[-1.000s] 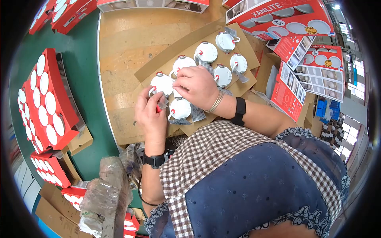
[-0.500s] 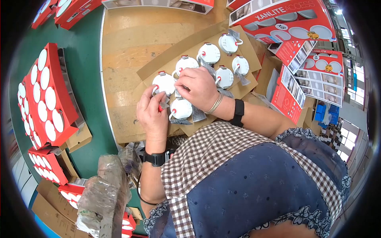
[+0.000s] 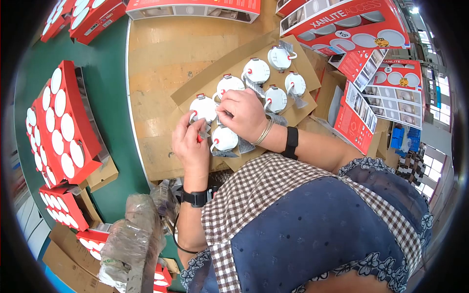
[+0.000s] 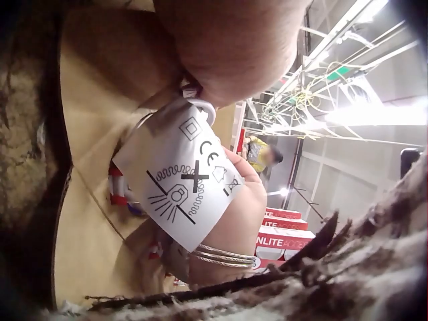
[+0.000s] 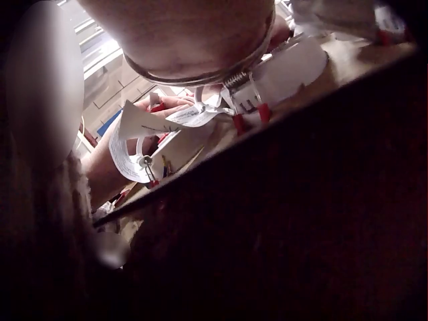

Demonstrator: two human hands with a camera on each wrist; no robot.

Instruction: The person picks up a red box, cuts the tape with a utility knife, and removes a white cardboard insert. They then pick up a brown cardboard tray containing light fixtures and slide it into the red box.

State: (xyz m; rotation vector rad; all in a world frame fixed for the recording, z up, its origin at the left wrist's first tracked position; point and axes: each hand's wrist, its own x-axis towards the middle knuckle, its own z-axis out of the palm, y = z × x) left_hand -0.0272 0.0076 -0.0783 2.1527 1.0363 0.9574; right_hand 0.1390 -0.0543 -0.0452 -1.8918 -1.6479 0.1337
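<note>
Several white round downlights (image 3: 202, 108), each with a short white cable, lie on an opened cardboard sheet (image 3: 202, 71). My left hand (image 3: 191, 146) is at the lower left of this group and pinches the white cable (image 4: 206, 109) of a downlight; a bit of red shows between its fingers. From that cable hangs a white paper label (image 4: 190, 177) with a CE mark and a crossed-out drawing. Just to the right, my right hand (image 3: 244, 113), thumb and fingers drawn together, pinches near the label's edge. Its fingertips are partly hidden behind the label in the left wrist view.
Red XANLITE boxes (image 3: 349, 29) stand at the back right, above red printed cartons (image 3: 356, 115). On the green surface (image 3: 110, 88) to the left stand red packs (image 3: 63, 122) with white discs. A plastic-wrapped bundle (image 3: 132, 239) is near my left forearm.
Both hands stay close together at the same downlights, with only small finger movements. The head view shifts slightly.
</note>
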